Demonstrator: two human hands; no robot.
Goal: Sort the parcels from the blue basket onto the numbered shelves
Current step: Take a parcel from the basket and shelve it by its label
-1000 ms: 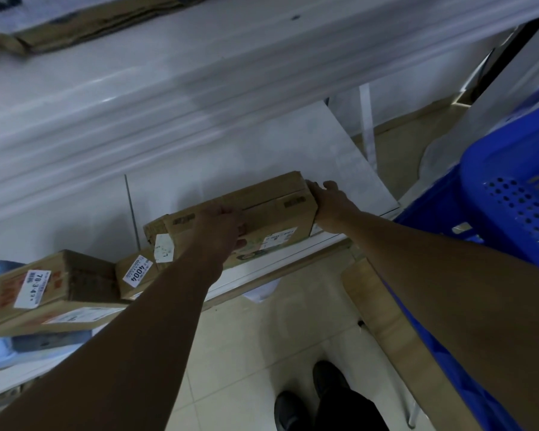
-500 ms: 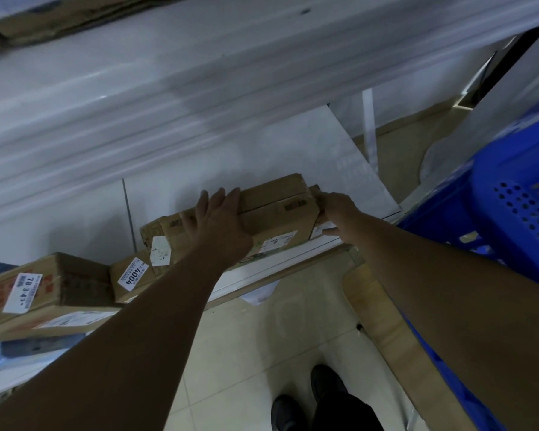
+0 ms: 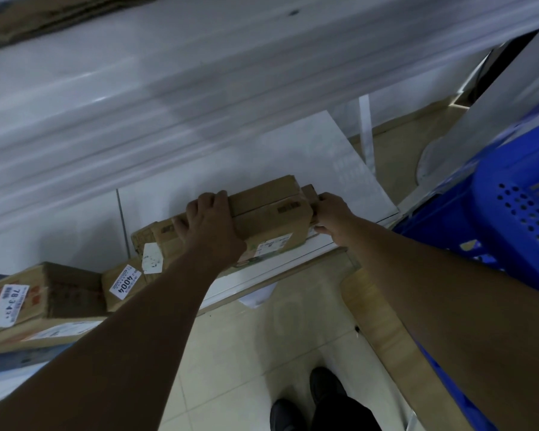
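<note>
Seemingly midway, the left hand [image 3: 209, 227] and right hand [image 3: 332, 213] are seating a brown cardboard parcel [image 3: 273, 209] on the white shelf [image 3: 339, 169], fingers [image 3: 213, 197] curling round its top and end, with labelled cardboard boxes [image 3: 44, 293] lying at eight o'clock and the blue plastic basket [image 3: 517, 219] at three.

The shelf edge [image 3: 199, 88] above the parcel [image 3: 271, 200] is blurred. Right of the parcel, the blue basket [image 3: 517, 213] is cut off by the picture's edge.
</note>
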